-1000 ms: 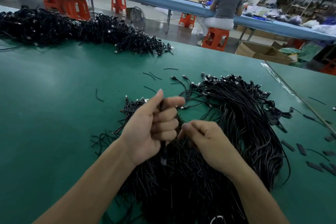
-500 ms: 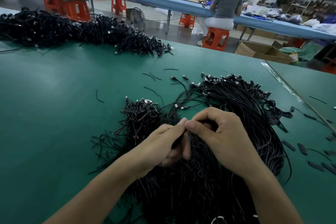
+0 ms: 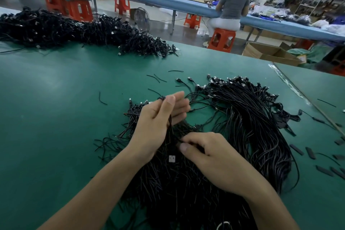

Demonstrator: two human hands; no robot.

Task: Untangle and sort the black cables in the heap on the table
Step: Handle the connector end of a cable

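Observation:
A tangled heap of black cables (image 3: 179, 188) lies on the green table (image 3: 56, 110) right in front of me. To its right, a bundle of aligned black cables (image 3: 252, 121) curves away, plug ends pointing to the far side. My left hand (image 3: 158, 123) is raised over the heap, pinching one thin black cable (image 3: 170, 123) between thumb and forefinger; the cable hangs down into the heap. My right hand (image 3: 211, 157) rests lower on the heap, thumb and fingers closed on cable strands. A silver plug end (image 3: 172, 158) shows between my hands.
A long second pile of black cables (image 3: 78, 31) lies along the far left of the table. Short black scraps (image 3: 309, 153) are scattered at the right edge. Beyond the table stand orange stools, a cardboard box (image 3: 268, 54) and a seated person (image 3: 231, 5).
My left hand has lifted up and away from the right, drawing one cable out of the heap. My right hand has dropped lower and closer to me on the heap.

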